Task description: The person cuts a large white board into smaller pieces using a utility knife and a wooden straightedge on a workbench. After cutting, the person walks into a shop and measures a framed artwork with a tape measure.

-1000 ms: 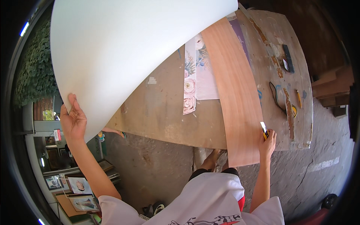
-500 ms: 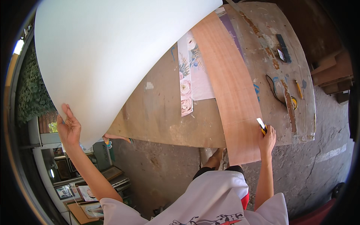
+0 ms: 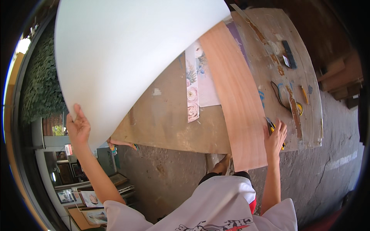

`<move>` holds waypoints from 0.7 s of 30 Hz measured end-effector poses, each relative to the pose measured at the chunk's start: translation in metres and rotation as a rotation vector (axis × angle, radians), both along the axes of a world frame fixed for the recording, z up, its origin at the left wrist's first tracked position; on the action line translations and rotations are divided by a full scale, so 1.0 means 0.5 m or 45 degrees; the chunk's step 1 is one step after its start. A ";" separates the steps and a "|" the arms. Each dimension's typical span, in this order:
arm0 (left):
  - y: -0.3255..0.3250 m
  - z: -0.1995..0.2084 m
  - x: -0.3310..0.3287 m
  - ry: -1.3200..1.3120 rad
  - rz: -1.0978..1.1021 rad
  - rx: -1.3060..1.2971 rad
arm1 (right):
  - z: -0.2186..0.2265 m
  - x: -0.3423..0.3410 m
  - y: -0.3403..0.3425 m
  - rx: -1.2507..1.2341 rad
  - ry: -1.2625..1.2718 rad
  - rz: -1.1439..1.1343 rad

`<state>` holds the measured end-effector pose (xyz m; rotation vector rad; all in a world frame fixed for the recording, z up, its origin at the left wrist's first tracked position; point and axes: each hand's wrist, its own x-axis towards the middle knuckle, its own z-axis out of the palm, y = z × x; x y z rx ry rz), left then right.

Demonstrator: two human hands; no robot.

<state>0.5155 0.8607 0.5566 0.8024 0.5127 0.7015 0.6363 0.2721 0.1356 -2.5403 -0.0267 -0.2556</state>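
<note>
A large white sheet (image 3: pixel 127 65) rises over the left and far part of the table, curved, and hides what lies behind it. My left hand (image 3: pixel 79 127) grips its near left corner, with the fingertips on the face of the sheet. My right hand (image 3: pixel 276 139) rests over a yellow and black utility knife (image 3: pixel 271 125) at the table's near edge. Its fingers are stretched out and apart, and the knife lies flat beneath them. Just left of this hand, a long reddish-brown wood strip (image 3: pixel 235 92) runs from far to near and overhangs the edge.
Flower-printed pieces (image 3: pixel 192 102) lie left of the strip on the worn wooden table (image 3: pixel 173 127). To the right are a tape measure (image 3: pixel 299 108), a pencil (image 3: pixel 305 94) and a black bar-shaped object (image 3: pixel 290 54). Another person's feet (image 3: pixel 123 144) show beyond the sheet. Framed pictures (image 3: pixel 92 200) stand at lower left.
My right hand has loosened from the utility knife and spread its fingers, and the knife now lies on the table. My left hand and the sheet's corner have shifted slightly right.
</note>
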 end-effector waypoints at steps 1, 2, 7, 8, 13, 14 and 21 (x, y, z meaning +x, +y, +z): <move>-0.010 -0.001 -0.001 0.006 -0.002 -0.041 | 0.035 0.032 0.016 0.156 -0.105 0.058; -0.020 -0.007 0.002 0.030 0.005 -0.033 | 0.077 0.067 0.028 0.216 -0.161 0.102; -0.053 -0.027 0.006 0.036 -0.175 -0.032 | 0.297 0.223 0.077 0.484 -0.399 0.239; -0.056 -0.031 0.004 0.032 -0.209 -0.043 | 0.329 0.236 0.087 0.518 -0.469 0.283; -0.054 -0.054 -0.019 0.035 -0.204 -0.033 | 0.379 0.239 0.100 0.680 -0.385 0.275; -0.053 -0.059 -0.026 0.045 -0.194 -0.042 | 0.369 0.232 0.097 0.697 -0.351 0.259; -0.054 -0.088 -0.083 0.012 -0.284 -0.048 | 0.221 0.182 -0.003 0.569 -0.284 0.175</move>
